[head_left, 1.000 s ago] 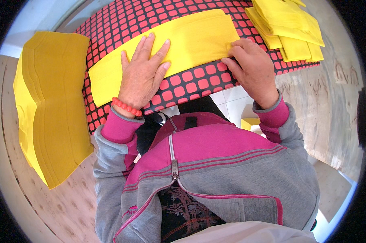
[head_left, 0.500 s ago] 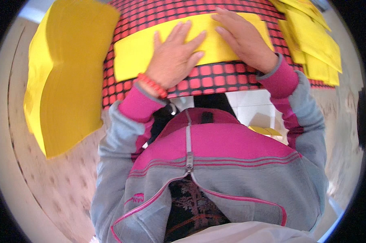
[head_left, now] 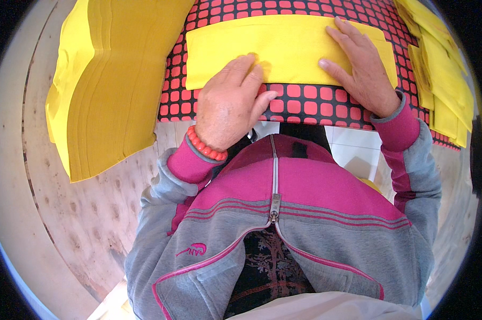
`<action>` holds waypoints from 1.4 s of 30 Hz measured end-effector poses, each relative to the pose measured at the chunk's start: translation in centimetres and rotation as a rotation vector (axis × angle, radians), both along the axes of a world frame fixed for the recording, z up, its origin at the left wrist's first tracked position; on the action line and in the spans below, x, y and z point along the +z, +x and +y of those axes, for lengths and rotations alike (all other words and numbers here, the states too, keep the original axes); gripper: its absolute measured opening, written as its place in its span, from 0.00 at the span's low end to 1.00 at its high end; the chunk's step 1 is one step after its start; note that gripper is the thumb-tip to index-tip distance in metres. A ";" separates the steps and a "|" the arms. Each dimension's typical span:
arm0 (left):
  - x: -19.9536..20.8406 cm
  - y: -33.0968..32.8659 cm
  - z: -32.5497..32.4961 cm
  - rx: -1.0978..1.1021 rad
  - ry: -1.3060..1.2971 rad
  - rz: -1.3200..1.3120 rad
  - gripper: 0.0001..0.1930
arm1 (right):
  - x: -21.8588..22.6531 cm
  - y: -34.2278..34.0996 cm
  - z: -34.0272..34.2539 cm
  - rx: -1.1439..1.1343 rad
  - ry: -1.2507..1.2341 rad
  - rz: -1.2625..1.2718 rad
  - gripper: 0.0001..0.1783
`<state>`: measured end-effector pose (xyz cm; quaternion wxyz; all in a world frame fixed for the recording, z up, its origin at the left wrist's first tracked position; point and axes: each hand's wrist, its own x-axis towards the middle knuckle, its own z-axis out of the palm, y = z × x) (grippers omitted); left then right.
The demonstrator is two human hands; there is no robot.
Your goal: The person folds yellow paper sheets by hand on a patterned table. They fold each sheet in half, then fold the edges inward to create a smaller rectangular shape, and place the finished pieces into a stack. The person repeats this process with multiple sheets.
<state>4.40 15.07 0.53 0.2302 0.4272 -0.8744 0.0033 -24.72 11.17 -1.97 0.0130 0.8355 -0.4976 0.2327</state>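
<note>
Yellow cloth (head_left: 299, 48): long axis running left to right | left hand (head_left: 226, 106): fingers bent, cannot tell if gripping | right hand (head_left: 364, 70): spread, released

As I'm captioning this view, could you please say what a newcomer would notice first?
Probably the bright yellow cloth under the left hand and right hand, on a red-and-black patterned surface. Next, perhaps, the thick yellow stack at far left and the yellow pile at far right.
</note>
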 end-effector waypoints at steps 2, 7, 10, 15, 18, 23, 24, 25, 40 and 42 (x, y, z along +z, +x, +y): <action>0.3 0.5 0.0 0.022 0.000 -0.025 0.22 | -0.1 0.0 0.1 0.003 -0.003 -0.001 0.34; 1.8 0.0 0.4 0.043 0.019 -0.094 0.20 | -0.1 0.2 0.1 0.011 -0.080 -0.017 0.37; 2.2 -1.8 -1.1 -0.108 0.018 -0.029 0.19 | 0.1 0.3 0.1 0.020 -0.030 -0.015 0.37; -0.3 -5.6 -6.6 -0.350 0.074 -0.035 0.27 | 0.1 0.3 0.3 0.023 -0.033 -0.043 0.37; -2.0 -5.5 -7.1 -0.226 0.109 -0.175 0.29 | -0.1 0.0 0.4 0.044 -0.045 -0.121 0.36; -2.6 -4.8 -7.5 -0.261 0.168 -0.105 0.31 | 0.5 -1.3 2.7 0.085 -0.087 -0.207 0.31; -2.5 -4.7 -7.5 -0.253 0.205 -0.103 0.31 | 0.8 -1.7 3.8 0.085 -0.082 -0.170 0.30; -2.4 -4.7 -7.6 -0.259 0.225 -0.089 0.31 | 1.1 -1.9 4.9 0.068 -0.056 -0.108 0.26; -3.0 -5.6 -6.9 -0.166 0.059 -0.198 0.38 | 2.7 -3.7 9.0 -0.172 -0.060 -0.107 0.12; -3.0 -5.6 -6.9 -0.163 0.059 -0.201 0.39 | 3.4 -3.6 8.9 -0.179 -0.068 -0.149 0.11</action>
